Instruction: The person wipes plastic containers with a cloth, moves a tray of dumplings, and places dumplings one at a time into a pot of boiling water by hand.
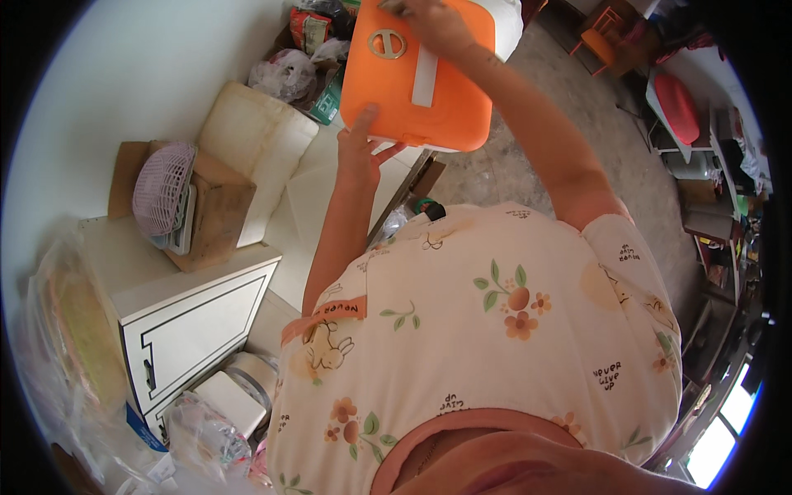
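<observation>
An orange plastic box with a white lower rim is held up at the top of the view. A round gold-coloured piece with a crossbar lies on its orange face, beside a white strip. My left hand grips the box's near left corner, thumb on the orange face and fingers under the edge. Over the far part of the box is my right hand, its fingers at a small object that is partly cut off by the frame and too blurred to name.
Left of the box stand a foam box, a cardboard box with a pink plastic basket, and a white cabinet. Plastic bags lie beyond. An orange chair and a red oval item stand at right.
</observation>
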A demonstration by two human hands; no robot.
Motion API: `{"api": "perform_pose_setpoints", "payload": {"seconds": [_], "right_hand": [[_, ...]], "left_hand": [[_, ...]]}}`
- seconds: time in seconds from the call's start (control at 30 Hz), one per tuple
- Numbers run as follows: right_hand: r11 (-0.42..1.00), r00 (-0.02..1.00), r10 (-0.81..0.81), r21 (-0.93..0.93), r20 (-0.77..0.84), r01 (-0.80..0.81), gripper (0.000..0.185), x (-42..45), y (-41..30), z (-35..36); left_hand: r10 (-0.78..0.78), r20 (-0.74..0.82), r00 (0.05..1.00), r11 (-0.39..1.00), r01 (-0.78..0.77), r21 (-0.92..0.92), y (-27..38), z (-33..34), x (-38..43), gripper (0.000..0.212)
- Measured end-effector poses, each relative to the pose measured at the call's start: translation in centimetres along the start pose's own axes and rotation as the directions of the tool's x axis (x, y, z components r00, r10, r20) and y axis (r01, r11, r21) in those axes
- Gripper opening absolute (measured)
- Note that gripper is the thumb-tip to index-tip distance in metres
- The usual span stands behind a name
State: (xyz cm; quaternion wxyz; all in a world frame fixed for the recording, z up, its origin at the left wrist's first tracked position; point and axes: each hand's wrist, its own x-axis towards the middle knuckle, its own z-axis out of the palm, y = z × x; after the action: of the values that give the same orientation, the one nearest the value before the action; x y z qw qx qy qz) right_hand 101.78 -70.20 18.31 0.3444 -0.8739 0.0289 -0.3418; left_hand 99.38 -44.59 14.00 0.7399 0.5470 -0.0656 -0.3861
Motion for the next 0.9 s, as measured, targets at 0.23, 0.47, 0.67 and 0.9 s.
{"api": "perform_pose_setpoints", "payload": {"seconds": [0.23, 0.47, 0.67, 0.9], "right_hand": [[0.881, 0.887, -0.460, -0.112, 0.030, 0.461, 0.035, -7.8, -7.7, 4.4], [0.894, 0.979, -0.202, -0.408, -0.004, 0.183, 0.033, 2.2, 2.0, 1.8], [0.836, 0.882, -0.445, -0.424, -0.155, 0.348, 0.037, -2.9, -1.8, 5.3], [0.779, 0.960, -0.279, -0.579, 0.023, 0.240, 0.036, -1.6, 3.2, -2.9]], "left_hand": [[-0.064, -0.114, 0.991, 0.998, 0.062, -0.018, 0.0, -1.0, 0.3, 0.069], [0.013, -0.147, 0.989, 1.000, -0.013, 0.001, 0.0, 0.4, 0.2, 0.070], [0.009, -0.165, 0.986, 0.998, -0.020, -0.064, -0.5, -0.2, 0.2, 0.074], [-0.019, -0.184, 0.983, 0.999, 0.010, -0.049, -0.4, -0.2, 0.4, 0.079]]}}
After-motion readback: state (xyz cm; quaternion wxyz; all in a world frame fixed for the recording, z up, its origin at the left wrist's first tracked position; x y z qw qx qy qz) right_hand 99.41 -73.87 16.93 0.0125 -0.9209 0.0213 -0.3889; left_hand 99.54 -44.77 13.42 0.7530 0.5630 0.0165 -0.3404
